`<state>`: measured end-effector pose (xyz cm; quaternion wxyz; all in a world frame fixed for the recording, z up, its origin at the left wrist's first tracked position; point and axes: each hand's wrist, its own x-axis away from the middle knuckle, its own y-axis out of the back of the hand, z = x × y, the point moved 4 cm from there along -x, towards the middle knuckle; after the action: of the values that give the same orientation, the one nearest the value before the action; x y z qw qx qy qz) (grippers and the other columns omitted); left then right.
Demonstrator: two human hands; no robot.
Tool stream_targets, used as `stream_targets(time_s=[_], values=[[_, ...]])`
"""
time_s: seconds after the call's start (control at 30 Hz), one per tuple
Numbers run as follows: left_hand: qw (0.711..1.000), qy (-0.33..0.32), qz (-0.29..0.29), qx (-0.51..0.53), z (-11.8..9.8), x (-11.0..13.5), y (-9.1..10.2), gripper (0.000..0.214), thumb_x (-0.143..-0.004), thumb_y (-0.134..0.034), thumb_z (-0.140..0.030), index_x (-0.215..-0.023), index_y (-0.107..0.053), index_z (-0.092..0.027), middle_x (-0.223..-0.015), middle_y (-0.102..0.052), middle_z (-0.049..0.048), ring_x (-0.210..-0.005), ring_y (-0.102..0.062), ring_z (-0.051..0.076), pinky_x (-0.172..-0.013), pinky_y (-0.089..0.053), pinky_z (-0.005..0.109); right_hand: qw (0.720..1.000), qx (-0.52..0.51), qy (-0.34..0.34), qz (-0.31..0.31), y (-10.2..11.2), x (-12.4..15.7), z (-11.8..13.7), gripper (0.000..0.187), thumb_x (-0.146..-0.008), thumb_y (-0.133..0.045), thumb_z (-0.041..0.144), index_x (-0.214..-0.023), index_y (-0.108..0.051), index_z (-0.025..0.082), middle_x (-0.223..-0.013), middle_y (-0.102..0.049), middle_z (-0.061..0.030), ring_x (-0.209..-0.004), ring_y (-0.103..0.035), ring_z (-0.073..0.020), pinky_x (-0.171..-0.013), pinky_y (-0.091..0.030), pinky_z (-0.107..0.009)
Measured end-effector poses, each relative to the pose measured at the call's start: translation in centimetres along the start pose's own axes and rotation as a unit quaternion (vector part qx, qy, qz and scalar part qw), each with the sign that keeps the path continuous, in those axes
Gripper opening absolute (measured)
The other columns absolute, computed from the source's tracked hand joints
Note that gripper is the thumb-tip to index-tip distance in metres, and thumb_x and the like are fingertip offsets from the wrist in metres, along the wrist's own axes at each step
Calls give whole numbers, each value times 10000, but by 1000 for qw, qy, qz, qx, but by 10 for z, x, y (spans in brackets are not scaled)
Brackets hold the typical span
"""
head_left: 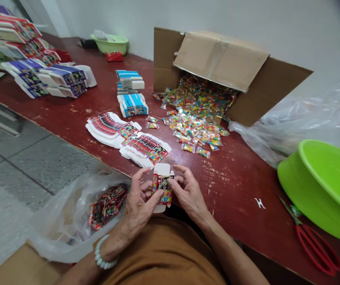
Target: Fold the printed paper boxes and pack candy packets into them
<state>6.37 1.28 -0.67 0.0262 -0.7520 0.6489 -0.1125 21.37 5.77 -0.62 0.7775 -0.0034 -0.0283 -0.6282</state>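
Observation:
My left hand [138, 202] and my right hand [187, 194] both hold a small printed paperboard box [162, 186] above the red table's near edge. Its white flap stands up at the top, and my fingers hide part of its sides. Just beyond my hands lie two stacks of flat printed box blanks [147, 148] [107, 128]. Small foil candy packets [193, 114] spill from a tipped cardboard carton [220, 63] onto the table. To my left, a clear plastic bag [69, 221] holds a bundle of printed blanks [107, 206].
Assembled blue-and-white boxes [132, 105] stand mid-table, with more printed boxes [45, 77] at far left. A green basin [327, 186] and red-handled scissors [315, 247] sit at right. A red tape dispenser [114, 56] and another green basin [110, 43] stand at the back.

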Motion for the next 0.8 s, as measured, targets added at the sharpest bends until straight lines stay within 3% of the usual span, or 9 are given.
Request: stream_targets(time_s=[0.1,0.27,0.37,0.47,0.57,0.67,0.8], values=[[1000,0,-2,-4,-5,1,0,591,-775,-815,-281,-1291,-528,-263,-1228,-736,80,-1009,-734,219,-797,-594,276,999,-45,9,-26,-7,3,-4,415,-877,-700,396,-1219,-540,224,-821,-674,13,-729,-625,-154,-671,-510,-260],[998,45,29,42,-6,-7,3,396,-794,-817,-339,-1088,-576,-230,-826,-747,-2,-723,-696,161,-653,-568,252,993,-118,10,-25,-14,5,-6,315,-839,-745,447,-1033,-670,211,-915,-714,-29,-778,-633,-155,-718,-523,-271],[994,75,50,57,-3,-9,5,337,-796,-820,-339,-990,-571,-220,-711,-698,-43,-619,-636,119,-604,-533,222,989,-140,-39,-10,-9,-1,-6,324,-790,-802,476,-878,-702,180,-784,-690,-2,-668,-577,-121,-641,-486,-244],[993,64,79,63,-4,-9,4,299,-797,-818,-329,-932,-578,-211,-727,-706,-39,-642,-632,108,-613,-512,202,974,-189,-118,49,-5,-8,-7,381,-706,-876,476,-719,-664,160,-623,-621,27,-560,-515,-93,-581,-453,-232],[991,51,111,47,-6,-12,4,275,-817,-806,-343,-922,-593,-205,-761,-718,-32,-684,-633,108,-641,-509,197,961,-220,-147,82,-2,-13,-4,385,-619,-941,396,-784,-678,166,-660,-659,25,-566,-554,-95,-592,-471,-233],[989,45,134,38,-6,-15,4,284,-816,-816,-368,-882,-603,-192,-757,-698,-37,-690,-618,95,-639,-494,178,974,-175,-116,83,0,-14,-1,368,-654,-920,349,-920,-721,191,-781,-716,2,-653,-613,-117,-649,-492,-248],[991,43,99,77,-5,-17,6,379,-766,-877,-352,-946,-574,-215,-825,-717,-41,-732,-654,104,-682,-524,191,998,-15,39,41,5,-12,7,136,-795,-800,312,-786,-755,184,-779,-700,-24,-705,-601,-141,-667,-469,-264]])
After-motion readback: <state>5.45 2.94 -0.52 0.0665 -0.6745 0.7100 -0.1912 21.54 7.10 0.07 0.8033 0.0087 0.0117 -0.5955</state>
